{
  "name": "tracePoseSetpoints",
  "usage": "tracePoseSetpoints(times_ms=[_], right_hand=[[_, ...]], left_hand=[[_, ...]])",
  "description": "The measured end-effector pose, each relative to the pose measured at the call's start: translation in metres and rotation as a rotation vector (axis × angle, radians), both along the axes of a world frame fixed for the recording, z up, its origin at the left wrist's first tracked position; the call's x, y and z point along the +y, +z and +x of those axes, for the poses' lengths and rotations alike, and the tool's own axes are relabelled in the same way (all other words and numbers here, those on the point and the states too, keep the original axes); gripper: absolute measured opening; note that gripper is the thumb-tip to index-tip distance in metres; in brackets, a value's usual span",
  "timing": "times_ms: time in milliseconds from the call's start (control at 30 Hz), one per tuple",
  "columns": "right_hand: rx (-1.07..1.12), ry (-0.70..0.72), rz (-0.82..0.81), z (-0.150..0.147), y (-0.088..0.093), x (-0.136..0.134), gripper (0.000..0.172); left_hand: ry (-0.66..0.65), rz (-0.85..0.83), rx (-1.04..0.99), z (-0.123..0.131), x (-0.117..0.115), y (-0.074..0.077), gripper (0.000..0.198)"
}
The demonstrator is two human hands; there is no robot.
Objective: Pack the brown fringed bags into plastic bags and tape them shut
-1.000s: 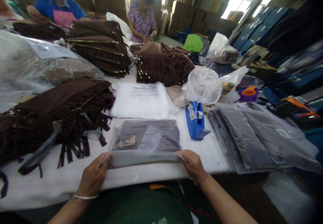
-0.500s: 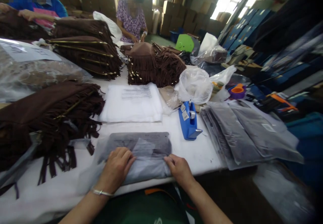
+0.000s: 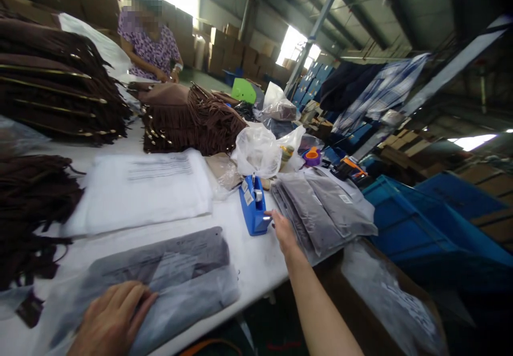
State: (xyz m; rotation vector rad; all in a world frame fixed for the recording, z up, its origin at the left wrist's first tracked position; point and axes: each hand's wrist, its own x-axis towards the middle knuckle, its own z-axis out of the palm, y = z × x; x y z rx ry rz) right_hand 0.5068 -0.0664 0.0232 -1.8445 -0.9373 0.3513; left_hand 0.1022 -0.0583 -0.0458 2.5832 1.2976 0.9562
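Left grip on one bag, right grip at one tape dispenser.

Left hand flat on bagged pouch; right hand touching blue tape dispenser.

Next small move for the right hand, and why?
Probably draw some tape from the blue dispenser: the right hand is at its front edge, a tape roll sits in it, and the left hand rests on the bagged package.

A blue crate, hanging plaid cloth, stacked cardboard boxes behind
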Motion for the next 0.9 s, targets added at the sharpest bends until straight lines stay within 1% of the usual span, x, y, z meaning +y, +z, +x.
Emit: tracePoseSetpoints(times_ms=[33,100,200,267,300,367,433,500,567,633,700,767,833,900], right_hand=[[0.014,0.024,-0.001,-0.002,-0.001,0.000,0.040],[0.018,0.028,0.016,-0.011,-0.005,-0.008,0.037],[-0.019,-0.027,0.043,-0.024,-0.017,-0.029,0.032],[-0.060,-0.076,0.055,-0.024,-0.024,-0.037,0.029],[-0.078,-0.096,0.063,-0.022,-0.025,-0.036,0.028],[-0.095,-0.109,0.077,-0.014,-0.024,-0.026,0.028],[-0.067,-0.052,0.074,-0.006,-0.016,-0.011,0.032],[-0.019,0.051,0.061,-0.003,-0.007,0.001,0.036],[0.014,0.127,0.066,-0.009,-0.001,0.000,0.040],[0.016,0.110,0.103,-0.019,-0.004,-0.014,0.047],[0.000,0.042,0.119,-0.028,-0.013,-0.032,0.054],[-0.045,-0.015,0.092,-0.029,-0.022,-0.045,0.060],[-0.137,-0.046,0.059,-0.025,-0.027,-0.047,0.065],[-0.253,-0.075,0.058,-0.021,-0.025,-0.042,0.068]], left_hand=[[-0.015,0.016,0.011,-0.001,0.000,0.000,0.029],[-0.047,0.041,0.036,-0.003,0.001,0.001,0.026],[-0.054,0.033,0.055,-0.005,0.002,0.001,0.022],[-0.041,0.026,0.053,-0.004,0.001,0.001,0.020],[-0.037,0.025,0.048,-0.004,0.001,0.001,0.019],[-0.032,0.017,0.039,-0.003,0.000,0.001,0.020],[-0.031,0.008,0.032,-0.003,0.000,0.001,0.020],[-0.029,-0.002,0.031,-0.003,0.000,0.002,0.021],[-0.043,0.003,0.034,-0.003,0.000,0.004,0.019],[-0.047,0.009,0.038,-0.002,-0.002,0.007,0.019],[-0.036,-0.002,0.045,-0.001,-0.005,0.011,0.018],[-0.020,-0.029,0.054,0.001,-0.008,0.015,0.018],[-0.021,-0.053,0.064,0.003,-0.010,0.018,0.017],[-0.013,-0.080,0.074,0.003,-0.012,0.019,0.015]])
